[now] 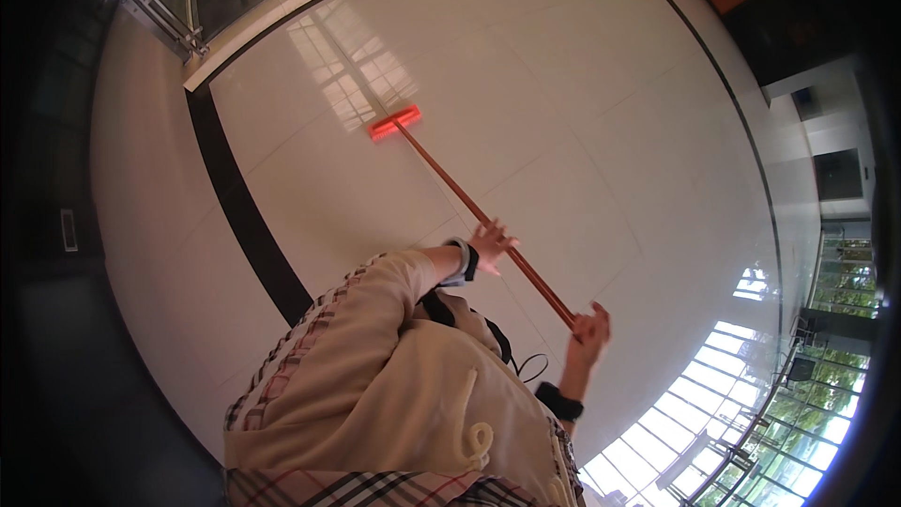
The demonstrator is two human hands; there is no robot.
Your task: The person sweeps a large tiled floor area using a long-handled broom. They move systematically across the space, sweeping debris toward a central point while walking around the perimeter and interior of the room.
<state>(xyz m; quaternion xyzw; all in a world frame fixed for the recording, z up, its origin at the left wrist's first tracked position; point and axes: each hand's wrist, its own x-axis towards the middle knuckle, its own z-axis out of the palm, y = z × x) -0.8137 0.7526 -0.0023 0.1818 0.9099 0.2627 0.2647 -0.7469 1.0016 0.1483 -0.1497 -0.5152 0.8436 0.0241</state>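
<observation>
A push broom with a bright red-orange head (394, 122) and a long reddish-brown handle (450, 182) slants across the view. Its head, slightly blurred, sits on the pale tiled floor, bristles towards the tiles. My left hand (491, 246) is at the handle partway along, fingers loosely around it and partly spread. Near the handle's upper end, my right hand (591, 332) holds it, with some fingers raised. Dark bands are on both wrists, and a grey one is also on the left.
A black floor stripe (243, 204) runs along the left. Glass panels with metal fittings (165, 20) stand at the upper left, on a pale raised edge (243, 49). Large windows (795, 422) lie at the lower right. A dark cord loop (533, 366) hangs by my body.
</observation>
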